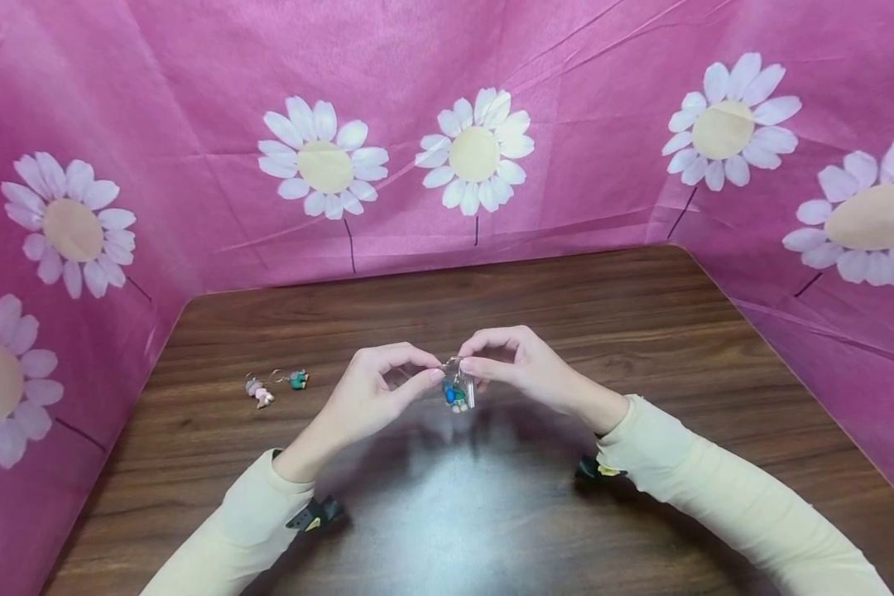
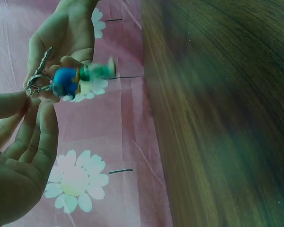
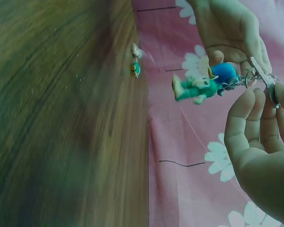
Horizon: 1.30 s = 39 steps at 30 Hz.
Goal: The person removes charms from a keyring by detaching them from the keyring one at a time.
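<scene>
A keychain figurine (image 1: 456, 397) with a blue top and green body dangles by a short chain from a metal key ring (image 2: 38, 79), held up over the table. Thumb and index finger of my left hand (image 1: 380, 381) pinch the ring from the left. From the other side my right hand (image 1: 532, 368) pinches a silver key (image 3: 262, 73) by its head, right at the ring. The key's blade points away from the fingertips in the right wrist view. Fingers partly hide where key and ring meet.
On the wooden table (image 1: 603, 306), left of my hands, lie a pink-and-grey figurine keychain (image 1: 259, 391) and a green figurine keychain (image 1: 298, 380) with its ring. A pink cloth (image 1: 387, 50) printed with white daisies surrounds the table's back and sides.
</scene>
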Each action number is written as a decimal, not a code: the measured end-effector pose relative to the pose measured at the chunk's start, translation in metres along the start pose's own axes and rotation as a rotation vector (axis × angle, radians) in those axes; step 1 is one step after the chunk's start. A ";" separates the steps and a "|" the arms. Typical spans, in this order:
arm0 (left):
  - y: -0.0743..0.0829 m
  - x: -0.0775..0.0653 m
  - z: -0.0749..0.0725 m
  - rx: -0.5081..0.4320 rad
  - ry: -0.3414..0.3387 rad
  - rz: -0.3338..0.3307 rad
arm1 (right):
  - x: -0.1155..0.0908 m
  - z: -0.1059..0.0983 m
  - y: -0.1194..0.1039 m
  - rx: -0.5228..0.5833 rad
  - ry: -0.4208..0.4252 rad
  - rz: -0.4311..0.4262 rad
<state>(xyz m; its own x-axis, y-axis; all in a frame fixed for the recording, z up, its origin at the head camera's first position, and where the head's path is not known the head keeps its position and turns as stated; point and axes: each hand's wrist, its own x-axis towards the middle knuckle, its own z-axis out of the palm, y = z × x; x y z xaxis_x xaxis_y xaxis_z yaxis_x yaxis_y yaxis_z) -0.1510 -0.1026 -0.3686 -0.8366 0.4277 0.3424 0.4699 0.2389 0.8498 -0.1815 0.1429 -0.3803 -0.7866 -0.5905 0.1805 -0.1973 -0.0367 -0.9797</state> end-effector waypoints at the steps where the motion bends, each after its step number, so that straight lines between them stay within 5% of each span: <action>1: 0.001 0.000 0.000 0.004 -0.004 0.003 | 0.000 0.000 -0.001 0.018 0.001 0.014; 9: 0.004 0.001 0.003 0.027 0.000 -0.008 | 0.000 0.004 -0.004 0.066 -0.015 0.097; 16: 0.003 0.002 0.004 -0.121 -0.009 -0.076 | -0.001 0.004 -0.004 0.030 -0.076 0.101; 27: 0.005 0.000 0.006 -0.178 -0.020 -0.102 | 0.000 0.005 -0.007 0.006 -0.063 0.101; 39: 0.004 -0.002 0.006 -0.167 -0.021 -0.106 | 0.001 0.000 -0.011 0.147 -0.155 0.235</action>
<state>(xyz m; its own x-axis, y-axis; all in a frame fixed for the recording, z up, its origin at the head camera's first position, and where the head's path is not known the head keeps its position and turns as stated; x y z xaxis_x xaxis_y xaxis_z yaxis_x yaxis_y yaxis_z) -0.1460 -0.0975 -0.3684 -0.8718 0.4267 0.2406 0.3248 0.1360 0.9360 -0.1796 0.1424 -0.3691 -0.7000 -0.7119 -0.0569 0.0747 0.0062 -0.9972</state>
